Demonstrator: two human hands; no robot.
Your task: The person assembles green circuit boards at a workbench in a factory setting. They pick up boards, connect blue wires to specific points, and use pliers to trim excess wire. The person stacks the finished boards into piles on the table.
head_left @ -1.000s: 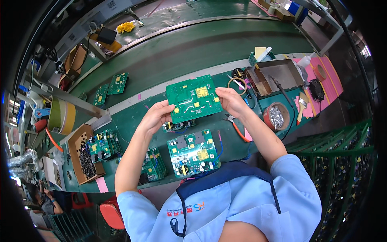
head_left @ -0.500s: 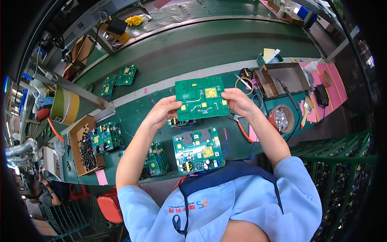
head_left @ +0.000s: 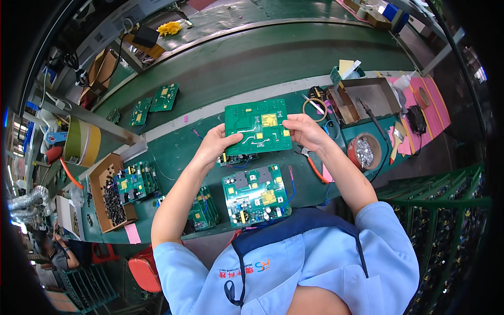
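Observation:
A green circuit board point(head_left: 247, 118) is held up over the bench between my two hands, its solder side with yellow patches facing me. My left hand point(head_left: 215, 142) pinches its left edge, thumb on the face. At the right edge my right hand point(head_left: 307, 131) grips it the same way. Beneath it, another board point(head_left: 236, 159) is partly hidden. Nearer to me lies a populated circuit board point(head_left: 254, 194) with a blue wire along its right side. By my left forearm stand several more boards point(head_left: 202, 212).
Left are a cardboard box point(head_left: 108, 197) of small black parts and upright boards point(head_left: 139, 181). On the right are orange-handled pliers point(head_left: 315, 167), a tape roll point(head_left: 315, 110), a bowl of silvery pieces point(head_left: 363, 151), a soldering iron point(head_left: 371, 113), a metal tray point(head_left: 370, 100) and a brush point(head_left: 397, 139).
The whole view has shifted slightly. The held board tilts a little differently, and my left thumb reaches further over its face. Both hands keep their hold.

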